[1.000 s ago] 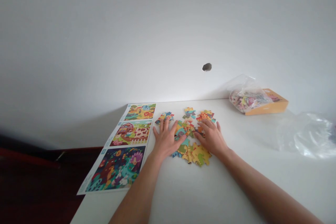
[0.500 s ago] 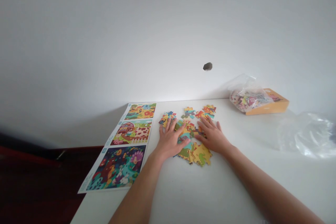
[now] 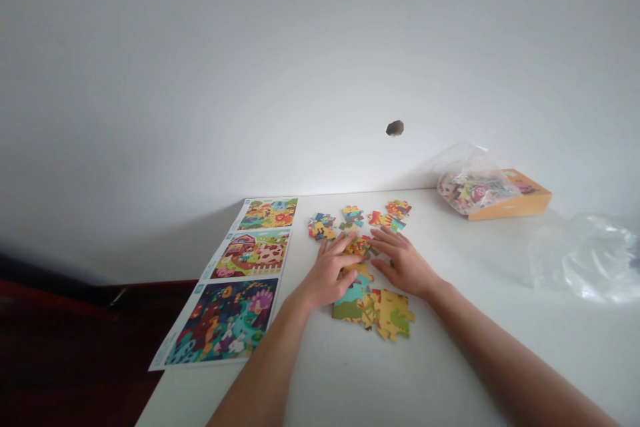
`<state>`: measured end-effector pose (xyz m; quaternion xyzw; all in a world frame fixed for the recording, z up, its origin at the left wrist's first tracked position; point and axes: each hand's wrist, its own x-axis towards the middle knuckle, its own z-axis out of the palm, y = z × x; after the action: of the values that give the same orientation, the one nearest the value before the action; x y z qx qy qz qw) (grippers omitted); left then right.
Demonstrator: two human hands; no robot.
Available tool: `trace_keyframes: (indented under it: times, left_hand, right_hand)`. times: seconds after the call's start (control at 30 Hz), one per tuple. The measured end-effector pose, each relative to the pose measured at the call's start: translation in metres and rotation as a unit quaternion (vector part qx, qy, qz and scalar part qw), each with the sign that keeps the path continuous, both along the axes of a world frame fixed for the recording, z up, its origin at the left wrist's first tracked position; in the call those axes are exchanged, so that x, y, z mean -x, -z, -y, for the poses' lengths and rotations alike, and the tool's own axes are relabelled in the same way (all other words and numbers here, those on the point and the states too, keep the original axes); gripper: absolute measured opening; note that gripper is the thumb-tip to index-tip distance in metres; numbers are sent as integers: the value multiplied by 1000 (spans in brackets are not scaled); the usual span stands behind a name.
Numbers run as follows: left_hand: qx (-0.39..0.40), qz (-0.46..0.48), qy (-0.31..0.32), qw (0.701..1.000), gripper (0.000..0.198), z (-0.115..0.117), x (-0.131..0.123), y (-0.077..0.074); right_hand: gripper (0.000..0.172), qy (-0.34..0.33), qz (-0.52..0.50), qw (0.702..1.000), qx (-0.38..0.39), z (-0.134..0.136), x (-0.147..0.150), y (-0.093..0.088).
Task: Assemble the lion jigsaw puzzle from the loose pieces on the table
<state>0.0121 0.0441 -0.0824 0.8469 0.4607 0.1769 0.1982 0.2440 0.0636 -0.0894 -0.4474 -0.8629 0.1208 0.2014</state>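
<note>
Colourful jigsaw pieces lie on a white table (image 3: 400,373). My left hand (image 3: 330,273) rests flat, fingers spread, on pieces at the middle of the heap. My right hand (image 3: 405,263) lies flat beside it, fingers pointing left onto the same pieces (image 3: 361,247). In front of both hands sits a joined block of pieces (image 3: 377,310) in yellow, green and teal. Three small clusters of pieces (image 3: 323,225) (image 3: 353,215) (image 3: 393,213) lie beyond the fingertips. Neither hand grips anything.
A long sheet with three printed pictures (image 3: 240,273) lies at the table's left edge. At the back right a clear bag of pieces (image 3: 470,190) lies on an orange box (image 3: 520,203). An empty clear bag (image 3: 585,257) lies far right. A wall stands behind.
Both hands have slid across the heap; the left hand has moved right. The joined block now lies nearer me, and the small clusters have spread further back.
</note>
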Motion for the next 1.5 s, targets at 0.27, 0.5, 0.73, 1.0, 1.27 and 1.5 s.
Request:
trace_keyframes:
  times: [0.27,0.5,0.73,1.0,1.27,1.5]
  left_hand:
    - [-49,-32,-139,989,40,-7,2,14]
    - [-76,-36,-174,981,37,-13,4,20]
    - [-105,55,-169,978,34,-19,9,23]
    - [-123,90,-190,970,40,-19,11,19]
    - [-96,39,-350,931,24,-12,20,4]
    - [-41,132,-267,954,26,-10,12,6]
  right_hand:
    - [43,73,50,996,20,1,9,6]
    - [40,1,-12,1000,-10,10,3,-10]
    - [67,-143,44,987,63,24,20,-21]
    - [37,36,45,998,-19,10,7,-3]
    - [41,-57,-6,997,-49,16,11,-13]
    - [47,-64,57,996,14,21,20,-8]
